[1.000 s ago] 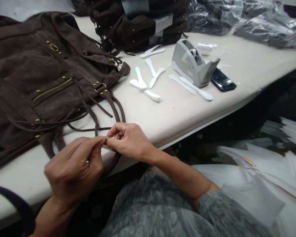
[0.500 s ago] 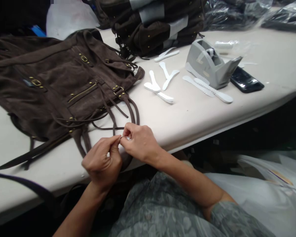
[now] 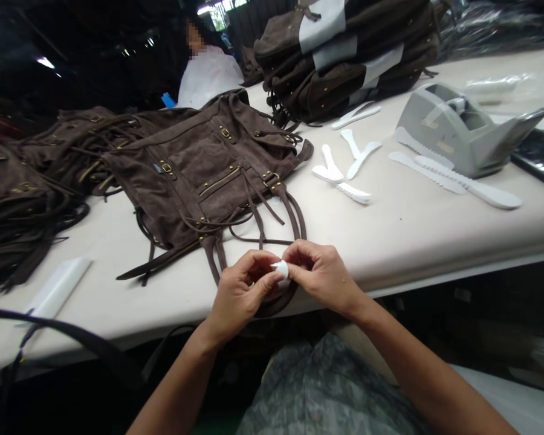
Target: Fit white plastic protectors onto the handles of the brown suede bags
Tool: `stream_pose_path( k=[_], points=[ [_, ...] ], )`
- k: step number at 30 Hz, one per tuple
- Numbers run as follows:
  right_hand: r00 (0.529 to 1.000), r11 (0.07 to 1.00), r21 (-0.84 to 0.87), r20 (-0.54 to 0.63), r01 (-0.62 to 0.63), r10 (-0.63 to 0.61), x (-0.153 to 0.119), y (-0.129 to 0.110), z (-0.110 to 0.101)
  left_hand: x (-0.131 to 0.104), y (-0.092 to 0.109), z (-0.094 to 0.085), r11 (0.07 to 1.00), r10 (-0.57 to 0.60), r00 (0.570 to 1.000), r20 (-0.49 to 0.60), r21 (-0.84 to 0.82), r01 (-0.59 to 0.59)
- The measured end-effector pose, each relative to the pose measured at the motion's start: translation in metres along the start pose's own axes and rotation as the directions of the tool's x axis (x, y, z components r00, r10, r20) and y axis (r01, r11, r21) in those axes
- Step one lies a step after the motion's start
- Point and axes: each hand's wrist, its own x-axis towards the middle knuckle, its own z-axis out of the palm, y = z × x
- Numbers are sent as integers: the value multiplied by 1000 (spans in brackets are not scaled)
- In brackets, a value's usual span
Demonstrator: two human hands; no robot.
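My left hand [image 3: 243,289] and my right hand [image 3: 320,275] meet at the table's front edge, fingertips pinched on a small white piece [image 3: 283,268]. The piece looks curved with a pointed end; its kind is not clear. Just behind my hands lies a dark brown bag [image 3: 194,175] with brass buckles, a zip pocket and thin cords. Its looped handles [image 3: 294,211] run toward me, and part of one loop passes behind and below my fingers. Several white notched strips [image 3: 358,158] lie on the table to the right of the bag.
A grey tape dispenser [image 3: 453,130] stands at the right, a black phone [image 3: 539,154] beside it. Stacked brown bags [image 3: 308,78] rise at the back, more bags [image 3: 18,199] lie left. A flat white packet [image 3: 61,287] is near the left edge; a person [image 3: 208,72] is behind.
My view has swung left, showing more bags and a person. My hands have turned from a tight pinch on something thin to holding a small white piece between both sets of fingertips.
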Motion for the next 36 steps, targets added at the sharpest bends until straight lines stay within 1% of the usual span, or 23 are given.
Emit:
stream_pose_path(
  k=[2, 4, 7, 8, 9, 11, 13, 14, 16, 18, 20, 23, 25, 27, 29, 33, 36],
  points=[
    [1000, 1000, -23, -7, 6, -6, -1, 1, 0, 3, 3, -3, 998, -2, 1000, 9, 70, 1],
    [1000, 1000, -14, 11, 9, -9, -2, 1, -1, 7, 7, -6, 990, 7, 999, 45, 140, -13],
    [999, 1000, 12, 54, 5, -6, -7, -1, -2, 11, 13, -10, 964, 46, 991, 123, 256, -76],
    [999, 1000, 16, 49, 2, -2, -9, -2, -2, 11, 15, -10, 944, 66, 988, 140, 311, -107],
    [1000, 1000, 14, 25, 1, -1, -12, -3, -2, 11, 17, -11, 917, 92, 985, 149, 372, -142],
    [997, 1000, -9, -70, 11, -11, -20, -6, -2, 8, 20, -9, 845, 147, 979, 141, 497, -198],
    [983, 998, -66, -180, 12, -24, -29, -9, -1, 3, 22, -6, 788, 176, 978, 114, 579, -210],
    [978, 996, -89, -208, -6, -12, -34, -11, -1, -1, 23, -4, 782, 174, 979, 104, 590, -201],
    [979, 994, -67, -191, -82, 68, -43, -13, 1, -8, 24, 1, 822, 130, 985, 113, 543, -170],
    [978, 984, 43, -106, -173, 177, -49, -14, 3, -13, 23, 7, 895, 69, 986, 154, 427, -129],
    [966, 949, 192, -19, -248, 257, -51, -14, 6, -18, 23, 13, 954, 19, 982, 186, 289, -73],
    [945, 860, 394, 91, -325, 315, -49, -13, 10, -23, 19, 20, 995, -56, 983, 172, 97, 40],
    [936, 806, 479, 122, -347, 330, -47, -13, 12, -25, 15, 21, 994, -106, 984, 143, -14, 109],
    [939, 796, 506, 99, -332, 328, -46, -15, 13, -26, 10, 21, 983, -133, 985, 106, -110, 145],
    [950, 820, 490, 59, -296, 308, -47, -17, 13, -26, 6, 20, 973, -132, 988, 74, -178, 143],
    [967, 901, 383, -59, -206, 246, -48, -25, 14, -25, 7, 17, 974, -68, 997, 37, -212, 74],
    [965, 921, 350, -129, -172, 229, -48, -32, 16, -24, 12, 17, 972, -32, 999, 18, -234, 35]
  ],
)
